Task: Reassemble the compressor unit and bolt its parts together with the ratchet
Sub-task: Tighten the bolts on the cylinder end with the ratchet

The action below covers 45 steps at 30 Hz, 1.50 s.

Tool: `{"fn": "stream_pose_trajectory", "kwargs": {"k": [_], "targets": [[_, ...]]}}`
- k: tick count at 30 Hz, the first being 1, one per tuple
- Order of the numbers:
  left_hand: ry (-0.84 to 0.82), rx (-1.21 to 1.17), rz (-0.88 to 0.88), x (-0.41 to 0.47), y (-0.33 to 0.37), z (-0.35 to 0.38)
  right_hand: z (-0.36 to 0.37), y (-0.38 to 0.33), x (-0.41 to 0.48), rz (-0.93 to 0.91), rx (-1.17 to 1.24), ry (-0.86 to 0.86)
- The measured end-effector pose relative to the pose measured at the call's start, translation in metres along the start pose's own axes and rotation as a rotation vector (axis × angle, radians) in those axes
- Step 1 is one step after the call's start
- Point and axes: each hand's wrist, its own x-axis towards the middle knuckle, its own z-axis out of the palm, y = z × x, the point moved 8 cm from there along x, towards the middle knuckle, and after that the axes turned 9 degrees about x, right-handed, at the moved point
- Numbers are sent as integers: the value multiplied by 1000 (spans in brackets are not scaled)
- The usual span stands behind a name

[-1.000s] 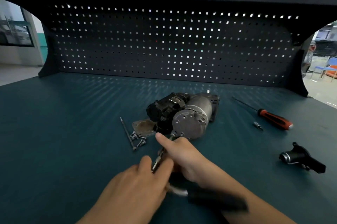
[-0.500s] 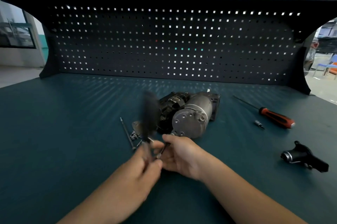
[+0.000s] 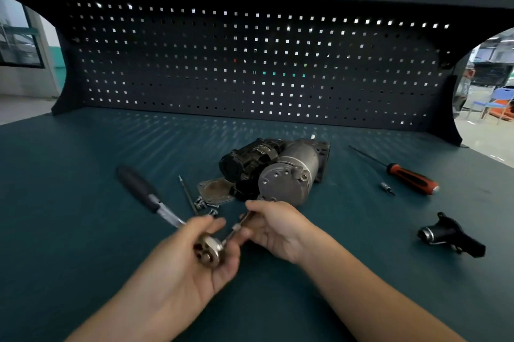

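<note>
Head view: compressor (image 3: pixel 281 172) lies on the bench (image 3: pixel 83 230). Just in front of it, the left hand (image 3: pixel 189 266) has its fingers curled round the head of the ratchet (image 3: pixel 167 213), whose black handle slants off to the compressor's left. Right hand (image 3: pixel 278 230) pinches the extension (image 3: pixel 236 227) running from ratchet head towards the compressor's base. Plate (image 3: pixel 215 191) and bolts (image 3: pixel 205 204) sit left of the compressor, screwdriver (image 3: pixel 411 180) to its right.

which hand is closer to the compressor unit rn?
Right. The right hand is just in front of the compressor unit, fingertips almost at its silver end, pinching the extension bar. The left hand is nearer the camera, further left, gripping the ratchet head.
</note>
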Motion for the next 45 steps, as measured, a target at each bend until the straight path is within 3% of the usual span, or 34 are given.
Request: {"fn": "stream_pose_trajectory", "kwargs": {"k": [1,3,4,7,8,10,12,14,15,17,18,19,21,26,27,29,30,31,33,35,37,38,40,41,44,45], "targets": [[-10,-40,-31,0,2,2,0,-1,-1,5,-17,-6],[-6,225,23,-1,8,-1,-1,-1,-1,-4,-165,2],[6,514,108,-2,15,-3,-1,-1,-1,-18,-247,6],[-63,1732,584,-16,18,25,-2,-4,-3,-92,-330,18],[-40,2004,694,-18,14,33,-4,-5,-2,-116,-326,33],[-65,2271,739,-15,1,44,-7,-5,0,-124,-303,72],[-39,2194,689,-13,3,39,-5,-1,5,-84,-260,78],[5,1601,642,-13,19,24,-1,3,5,-40,-198,63],[101,1218,518,-13,27,12,0,3,5,-24,-148,55],[71,457,179,0,11,2,1,4,4,10,-21,53],[54,232,115,-1,11,4,1,4,4,29,31,49],[45,177,100,-2,14,6,2,5,4,44,59,39],[5,494,185,0,24,6,2,6,3,47,18,25],[-73,2258,932,-19,17,44,-2,-3,-1,-133,-213,2],[-57,2358,891,-17,13,42,-2,-5,-3,-159,-228,8],[35,2341,844,-16,24,44,-3,-7,-2,-174,-245,25],[10,2169,936,-20,25,45,-2,-7,-1,-160,-265,37],[16,1922,876,-21,33,39,-2,-6,0,-140,-292,52],[95,1288,581,-15,36,14,-2,-3,1,-86,-296,76],[31,487,188,-4,18,0,-3,0,0,-41,-241,85],[-12,71,-13,1,8,3,-5,1,-1,-13,-182,94],[-13,22,-52,1,8,5,-6,2,1,2,-166,94],[-5,243,13,1,13,4,-6,4,1,11,-185,81],[-8,570,126,0,20,3,-6,3,1,-7,-220,77],[-104,1838,616,-16,16,32,-9,-1,3,-104,-337,109],[-81,2088,700,-16,8,36,-9,-2,3,-127,-333,129]]}}
